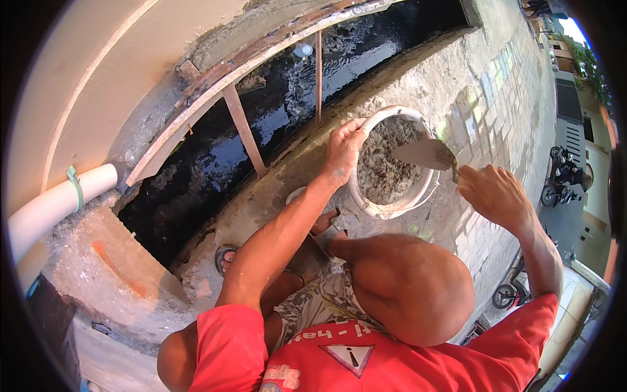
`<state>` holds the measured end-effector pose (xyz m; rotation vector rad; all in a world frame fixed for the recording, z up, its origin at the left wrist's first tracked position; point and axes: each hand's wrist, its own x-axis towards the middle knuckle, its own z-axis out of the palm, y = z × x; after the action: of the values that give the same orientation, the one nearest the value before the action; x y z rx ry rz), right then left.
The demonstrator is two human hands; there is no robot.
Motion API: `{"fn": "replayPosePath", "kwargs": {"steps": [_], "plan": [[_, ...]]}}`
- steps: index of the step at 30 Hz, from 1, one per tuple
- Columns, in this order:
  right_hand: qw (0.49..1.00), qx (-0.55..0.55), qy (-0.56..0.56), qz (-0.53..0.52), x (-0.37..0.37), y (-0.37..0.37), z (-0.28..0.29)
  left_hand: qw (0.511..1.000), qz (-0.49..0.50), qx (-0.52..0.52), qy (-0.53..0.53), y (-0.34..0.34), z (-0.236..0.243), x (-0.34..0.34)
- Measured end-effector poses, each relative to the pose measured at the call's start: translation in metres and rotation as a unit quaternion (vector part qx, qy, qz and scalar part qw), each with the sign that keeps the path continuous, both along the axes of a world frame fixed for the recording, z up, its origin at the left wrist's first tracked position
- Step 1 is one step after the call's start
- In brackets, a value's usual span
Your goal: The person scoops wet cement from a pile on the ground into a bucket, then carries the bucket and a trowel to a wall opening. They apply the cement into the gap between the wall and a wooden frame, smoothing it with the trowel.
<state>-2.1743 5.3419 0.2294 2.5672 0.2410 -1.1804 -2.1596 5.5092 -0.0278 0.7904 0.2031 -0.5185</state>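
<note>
A round white bucket (pixel 405 208) of wet grey-brown mortar (pixel 385 163) stands on the concrete in front of me. My left hand (pixel 346 150) is closed over the bucket's left rim. In my right hand (pixel 495 195) is a pointing trowel (pixel 424 154), gripped by its handle at the bucket's right side. Its blade reaches over the rim and lies above the mortar, tip toward the middle. Whether the blade touches the mortar I cannot tell. My fingers hide most of the trowel's handle.
Left of the bucket runs an open drain channel (pixel 215 150) of dark water, crossed by wooden struts (pixel 243 130) under a long board (pixel 215 83). A white pipe (pixel 62 199) lies by the wall. Block paving (pixel 486 124) and parked motorbikes (pixel 562 171) are on the right.
</note>
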Motion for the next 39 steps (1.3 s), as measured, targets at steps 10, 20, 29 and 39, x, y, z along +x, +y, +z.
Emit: {"fn": "replayPosePath", "kwargs": {"steps": [10,20,29,39], "plan": [[0.998,0.018,0.049,0.026,-0.035,-0.006,-0.050,0.999,-0.021,0.024,-0.019,-0.012,0.003,-0.001],[0.918,0.060,0.023,-0.391,-0.061,-0.058,-0.050,1.000,0.019,0.013,-0.014,-0.020,0.008,-0.004],[0.971,0.041,-0.023,-0.234,-0.094,0.001,-0.059,1.000,0.012,0.023,-0.001,-0.009,0.009,-0.006],[0.999,0.031,-0.022,-0.035,-0.055,-0.018,-0.038,1.000,0.003,0.024,0.012,-0.006,0.007,0.001]]}}
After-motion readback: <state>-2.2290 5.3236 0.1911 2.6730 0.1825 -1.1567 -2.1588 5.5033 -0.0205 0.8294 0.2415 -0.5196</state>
